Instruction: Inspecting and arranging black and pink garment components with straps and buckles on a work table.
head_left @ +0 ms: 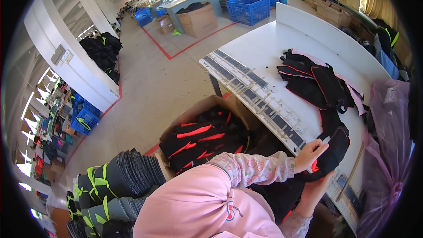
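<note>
My left hand (309, 155) pinches the edge of a black fabric piece with red edging (333, 152), at the near edge of the white table. Below it, my right hand (315, 194) supports the same piece from underneath, its fingers partly hidden behind the cloth. Part of the piece lies on the tabletop, and dark cloth with a bit of red hangs down by my lap. Farther up the table lies a loose pile of black fabric pieces (308, 81) with red and pink edging.
A cardboard box (194, 110) full of black and red pieces stands left of the table. Stacks of dark cloth (136, 167) tied with yellow-green strips sit at lower left. A purple plastic bag (387, 150) is at right; a low white panel (326, 39) borders the table.
</note>
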Demonstrator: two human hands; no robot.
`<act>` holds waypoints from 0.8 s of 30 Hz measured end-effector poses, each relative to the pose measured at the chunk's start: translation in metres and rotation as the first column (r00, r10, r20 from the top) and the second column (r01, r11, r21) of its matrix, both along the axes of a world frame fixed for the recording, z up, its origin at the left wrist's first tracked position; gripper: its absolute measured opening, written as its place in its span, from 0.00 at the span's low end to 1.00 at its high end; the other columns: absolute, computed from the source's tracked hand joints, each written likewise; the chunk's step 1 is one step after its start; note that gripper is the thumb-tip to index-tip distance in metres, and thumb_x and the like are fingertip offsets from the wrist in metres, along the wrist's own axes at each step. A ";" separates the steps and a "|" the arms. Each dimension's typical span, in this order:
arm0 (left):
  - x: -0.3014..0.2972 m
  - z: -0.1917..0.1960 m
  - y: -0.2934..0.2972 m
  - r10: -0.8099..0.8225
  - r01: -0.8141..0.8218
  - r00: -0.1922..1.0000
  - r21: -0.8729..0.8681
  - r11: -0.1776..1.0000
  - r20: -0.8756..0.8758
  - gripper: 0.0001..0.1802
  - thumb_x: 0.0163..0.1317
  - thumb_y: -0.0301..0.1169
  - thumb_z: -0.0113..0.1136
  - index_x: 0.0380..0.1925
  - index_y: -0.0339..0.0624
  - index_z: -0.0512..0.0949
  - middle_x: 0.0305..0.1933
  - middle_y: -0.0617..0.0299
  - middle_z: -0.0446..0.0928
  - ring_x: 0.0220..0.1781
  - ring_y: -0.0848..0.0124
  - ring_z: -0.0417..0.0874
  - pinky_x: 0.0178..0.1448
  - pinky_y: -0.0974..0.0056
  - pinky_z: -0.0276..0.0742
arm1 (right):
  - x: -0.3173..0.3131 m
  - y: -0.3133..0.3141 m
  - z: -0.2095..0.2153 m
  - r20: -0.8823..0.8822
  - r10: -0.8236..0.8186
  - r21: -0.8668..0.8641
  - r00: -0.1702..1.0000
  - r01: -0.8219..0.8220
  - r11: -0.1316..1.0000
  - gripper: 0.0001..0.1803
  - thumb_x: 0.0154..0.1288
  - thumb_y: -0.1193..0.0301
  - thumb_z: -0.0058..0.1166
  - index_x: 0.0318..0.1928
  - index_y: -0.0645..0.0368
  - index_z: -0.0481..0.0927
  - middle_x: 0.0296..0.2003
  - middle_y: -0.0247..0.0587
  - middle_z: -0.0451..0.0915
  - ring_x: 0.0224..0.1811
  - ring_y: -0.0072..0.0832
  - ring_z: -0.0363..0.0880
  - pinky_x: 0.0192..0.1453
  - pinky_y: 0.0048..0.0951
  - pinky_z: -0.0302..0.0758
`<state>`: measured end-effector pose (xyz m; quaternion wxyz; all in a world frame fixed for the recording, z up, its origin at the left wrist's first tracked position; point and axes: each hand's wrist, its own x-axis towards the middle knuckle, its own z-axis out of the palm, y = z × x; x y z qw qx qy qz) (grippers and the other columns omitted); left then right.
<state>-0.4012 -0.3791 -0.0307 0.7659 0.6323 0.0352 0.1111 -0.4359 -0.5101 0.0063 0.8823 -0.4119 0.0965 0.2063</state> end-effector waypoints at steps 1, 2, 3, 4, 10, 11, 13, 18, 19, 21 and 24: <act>-0.003 0.011 -0.002 -0.015 0.015 1.000 -0.001 1.000 -0.007 0.11 0.66 0.35 0.53 0.43 0.41 0.74 0.38 0.64 0.75 0.42 0.72 0.77 0.50 0.64 0.70 | 0.006 -0.007 -0.015 0.080 -0.080 -0.143 0.994 0.091 0.986 0.28 0.67 0.45 0.41 0.53 0.55 0.71 0.37 0.35 0.77 0.34 0.22 0.74 0.35 0.24 0.71; -0.009 0.034 -0.002 0.178 -0.279 0.933 0.318 0.906 0.312 0.10 0.62 0.33 0.56 0.41 0.42 0.74 0.39 0.62 0.73 0.45 0.67 0.75 0.52 0.62 0.68 | 0.006 -0.006 -0.006 0.024 -0.197 -0.254 0.980 0.196 0.947 0.24 0.68 0.49 0.44 0.49 0.55 0.72 0.30 0.32 0.77 0.25 0.17 0.69 0.26 0.22 0.65; -0.010 0.049 0.000 0.218 -0.605 0.732 0.469 0.643 0.645 0.10 0.59 0.30 0.59 0.40 0.42 0.74 0.40 0.60 0.72 0.47 0.62 0.73 0.53 0.59 0.66 | 0.007 -0.008 -0.005 0.026 -0.206 -0.253 0.978 0.206 0.945 0.24 0.68 0.49 0.44 0.49 0.55 0.72 0.30 0.32 0.77 0.25 0.17 0.69 0.26 0.22 0.65; -0.008 0.050 0.001 0.028 -0.470 0.783 0.560 0.682 0.622 0.13 0.52 0.28 0.62 0.39 0.43 0.74 0.45 0.57 0.69 0.52 0.54 0.68 0.58 0.55 0.62 | 0.008 -0.013 -0.005 0.106 -0.205 -0.371 0.973 0.229 0.900 0.22 0.68 0.52 0.46 0.49 0.58 0.72 0.32 0.35 0.77 0.27 0.18 0.70 0.28 0.22 0.68; 0.010 0.026 0.012 -0.334 0.177 0.930 0.609 0.773 0.154 0.20 0.58 0.44 0.59 0.34 0.36 0.78 0.34 0.51 0.76 0.39 0.58 0.78 0.44 0.59 0.72 | 0.010 -0.014 -0.001 0.696 0.123 -0.645 0.708 0.540 0.540 0.17 0.61 0.71 0.56 0.49 0.66 0.72 0.39 0.46 0.78 0.40 0.32 0.75 0.47 0.30 0.72; 0.004 0.029 0.014 -0.323 0.217 0.944 0.600 0.770 0.073 0.19 0.58 0.43 0.60 0.34 0.36 0.76 0.32 0.52 0.76 0.36 0.61 0.77 0.42 0.61 0.72 | 0.011 -0.012 0.002 0.735 0.213 -0.652 0.644 0.586 0.481 0.19 0.59 0.69 0.58 0.48 0.65 0.72 0.37 0.46 0.77 0.39 0.32 0.76 0.47 0.31 0.72; -0.001 0.039 0.012 -0.389 0.395 0.916 0.418 0.818 -0.103 0.14 0.60 0.38 0.58 0.33 0.36 0.74 0.29 0.59 0.73 0.34 0.73 0.73 0.39 0.67 0.69 | 0.010 -0.012 0.007 0.733 0.264 -0.665 0.627 0.579 0.472 0.22 0.58 0.66 0.61 0.48 0.64 0.71 0.37 0.50 0.78 0.37 0.39 0.79 0.42 0.34 0.74; 0.004 0.024 -0.010 -0.401 0.401 0.913 -0.016 0.916 -0.075 0.12 0.65 0.37 0.55 0.31 0.40 0.71 0.29 0.69 0.69 0.32 0.82 0.66 0.37 0.71 0.66 | 0.013 -0.023 0.010 0.676 0.320 -0.728 0.664 0.537 0.426 0.31 0.54 0.59 0.65 0.50 0.65 0.67 0.27 0.56 0.79 0.31 0.50 0.80 0.32 0.38 0.76; 0.005 0.029 -0.014 -0.426 0.424 0.901 -0.046 0.905 -0.084 0.13 0.64 0.38 0.56 0.29 0.40 0.71 0.28 0.69 0.69 0.31 0.81 0.66 0.35 0.71 0.66 | 0.012 -0.026 0.010 0.628 0.372 -0.776 0.684 0.514 0.364 0.34 0.53 0.57 0.65 0.52 0.66 0.66 0.26 0.57 0.78 0.32 0.51 0.80 0.31 0.39 0.76; 0.013 0.032 -0.018 -0.320 0.259 0.941 0.377 0.890 0.110 0.13 0.58 0.35 0.62 0.24 0.38 0.72 0.21 0.62 0.71 0.25 0.75 0.70 0.30 0.67 0.67 | 0.012 -0.033 0.004 0.551 0.401 -0.834 0.732 0.463 0.301 0.40 0.51 0.53 0.65 0.53 0.69 0.63 0.25 0.58 0.78 0.32 0.53 0.80 0.32 0.41 0.76; 0.035 0.035 -0.020 -0.120 -0.115 0.941 0.631 0.767 0.317 0.12 0.55 0.34 0.64 0.23 0.39 0.73 0.20 0.53 0.72 0.21 0.59 0.72 0.27 0.63 0.67 | 0.003 -0.039 -0.004 0.512 0.394 -0.823 0.763 0.304 0.481 0.33 0.54 0.54 0.63 0.48 0.71 0.70 0.30 0.60 0.79 0.39 0.54 0.79 0.37 0.37 0.76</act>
